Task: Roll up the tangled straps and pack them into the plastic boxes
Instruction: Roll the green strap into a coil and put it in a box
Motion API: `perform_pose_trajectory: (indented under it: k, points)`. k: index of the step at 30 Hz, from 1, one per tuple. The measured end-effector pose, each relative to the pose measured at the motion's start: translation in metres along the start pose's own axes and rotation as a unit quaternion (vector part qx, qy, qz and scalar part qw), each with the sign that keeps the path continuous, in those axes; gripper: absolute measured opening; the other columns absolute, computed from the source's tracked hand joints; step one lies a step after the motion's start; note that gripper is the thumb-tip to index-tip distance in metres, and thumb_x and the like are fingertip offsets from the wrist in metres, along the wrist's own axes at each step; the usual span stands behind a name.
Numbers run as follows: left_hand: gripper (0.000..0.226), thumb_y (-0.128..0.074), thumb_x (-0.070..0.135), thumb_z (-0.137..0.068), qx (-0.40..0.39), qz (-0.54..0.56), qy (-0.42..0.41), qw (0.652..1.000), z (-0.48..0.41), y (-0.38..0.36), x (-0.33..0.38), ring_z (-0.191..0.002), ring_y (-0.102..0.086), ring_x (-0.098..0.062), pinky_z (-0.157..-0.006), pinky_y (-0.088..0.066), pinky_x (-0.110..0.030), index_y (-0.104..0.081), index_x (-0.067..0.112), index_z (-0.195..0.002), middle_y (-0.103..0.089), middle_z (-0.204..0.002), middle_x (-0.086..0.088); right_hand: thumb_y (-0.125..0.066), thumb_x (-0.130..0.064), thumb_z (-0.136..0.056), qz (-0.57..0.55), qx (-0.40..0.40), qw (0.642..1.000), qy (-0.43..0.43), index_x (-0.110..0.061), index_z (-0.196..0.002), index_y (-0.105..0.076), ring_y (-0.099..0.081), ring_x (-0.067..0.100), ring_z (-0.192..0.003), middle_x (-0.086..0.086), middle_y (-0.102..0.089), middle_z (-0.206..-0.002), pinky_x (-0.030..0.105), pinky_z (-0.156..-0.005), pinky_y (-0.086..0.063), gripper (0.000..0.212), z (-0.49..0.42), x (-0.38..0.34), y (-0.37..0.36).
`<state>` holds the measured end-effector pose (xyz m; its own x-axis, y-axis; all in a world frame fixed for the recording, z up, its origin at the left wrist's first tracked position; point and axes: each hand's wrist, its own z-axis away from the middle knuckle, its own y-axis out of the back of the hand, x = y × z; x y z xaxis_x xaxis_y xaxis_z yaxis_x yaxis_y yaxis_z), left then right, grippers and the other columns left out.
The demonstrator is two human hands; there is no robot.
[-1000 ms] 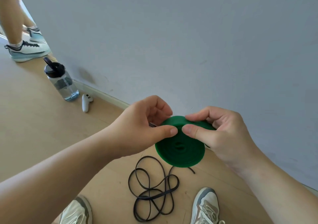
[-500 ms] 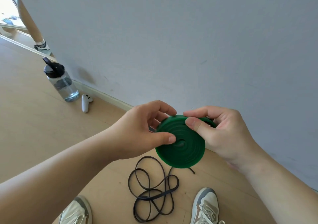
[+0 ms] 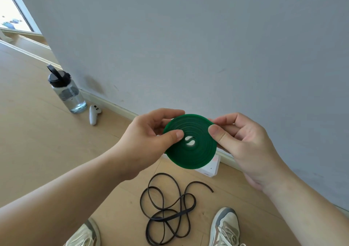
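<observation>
A green strap [image 3: 190, 152] is wound into a flat, tight coil and held in the air in front of the wall. My left hand [image 3: 149, 141] pinches its left edge between thumb and fingers. My right hand [image 3: 238, 140] pinches its right edge the same way. On the wooden floor below lies a black strap [image 3: 166, 208], loose and tangled in loops. A white plastic box [image 3: 211, 167] shows partly behind the coil, against the skirting board.
A clear water bottle [image 3: 68, 92] with a black lid stands by the wall at the left, with a white controller [image 3: 94, 113] beside it. My two shoes, the left shoe [image 3: 85, 235] and the right shoe [image 3: 225, 226], flank the black strap. A doorway [image 3: 13, 18] opens at the far left.
The coil has tilted to face the camera more squarely, and my right thumb slid out to its rim. The view shifted; the other person's leg at the far left is gone.
</observation>
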<state>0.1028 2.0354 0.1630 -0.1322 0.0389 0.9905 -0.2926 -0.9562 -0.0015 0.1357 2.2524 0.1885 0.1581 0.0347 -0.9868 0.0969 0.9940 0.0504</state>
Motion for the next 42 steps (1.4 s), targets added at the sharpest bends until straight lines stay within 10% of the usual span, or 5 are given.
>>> perform_pose_trajectory:
  k: [7, 15, 23, 29, 42]
  points:
    - [0.034, -0.070, 0.002, -0.094, 0.056, 0.093, 0.022, 0.994, -0.001, -0.007, 0.001, -0.105, -0.072, -0.041, -0.095, -0.056, -0.063, -0.071, 0.022, -0.122, -0.079, -0.107, -0.009, -0.067, -0.033, -0.093, 0.020, 0.031, 0.999, 0.027, -0.022, -0.105, -0.075, -0.077, 0.014, -0.093, 0.002, -0.080, -0.092, 0.032, -0.087, -0.062, 0.018, -0.001, 0.002, -0.004]
    - [0.034, -0.071, 0.003, -0.094, 0.079, 0.100, 0.016, 0.992, 0.000, -0.009, 0.001, -0.103, -0.073, -0.037, -0.085, -0.063, -0.052, -0.072, 0.023, -0.121, -0.079, -0.106, -0.008, -0.073, -0.022, -0.092, -0.003, 0.087, 0.996, 0.029, -0.008, -0.089, -0.073, -0.078, 0.019, -0.077, 0.009, -0.079, -0.083, 0.034, -0.077, -0.065, 0.014, -0.002, 0.007, -0.007]
    - [0.030, -0.073, 0.006, -0.094, 0.090, 0.117, 0.028, 0.989, 0.003, -0.017, -0.007, -0.102, -0.074, -0.034, -0.091, -0.060, -0.058, -0.069, 0.023, -0.119, -0.077, -0.109, -0.007, -0.076, -0.024, -0.092, 0.071, 0.089, 0.990, 0.080, -0.036, -0.109, -0.065, -0.075, 0.021, -0.095, 0.003, -0.077, -0.100, 0.050, -0.086, -0.062, 0.024, 0.004, 0.023, -0.021]
    - [0.032, -0.079, 0.021, -0.090, 0.030, -0.011, 0.018, 0.999, -0.003, -0.013, -0.003, -0.101, -0.074, -0.012, -0.083, -0.064, -0.035, -0.064, 0.031, -0.115, -0.074, -0.114, 0.009, -0.072, -0.012, -0.094, 0.202, 0.047, 0.970, 0.125, -0.038, -0.101, -0.070, -0.071, 0.007, -0.086, -0.018, -0.075, -0.097, 0.019, -0.078, -0.057, 0.027, 0.001, 0.011, -0.009]
    - [0.030, -0.070, 0.011, -0.096, -0.002, -0.087, -0.075, 0.993, 0.007, -0.008, 0.004, -0.103, -0.071, -0.009, -0.091, -0.060, -0.028, -0.074, 0.033, -0.116, -0.078, -0.103, 0.010, -0.072, -0.010, -0.093, 0.198, -0.022, 0.972, 0.124, -0.043, -0.113, -0.071, -0.072, 0.016, -0.087, -0.006, -0.076, -0.098, 0.033, -0.079, -0.063, 0.039, 0.010, -0.005, -0.006]
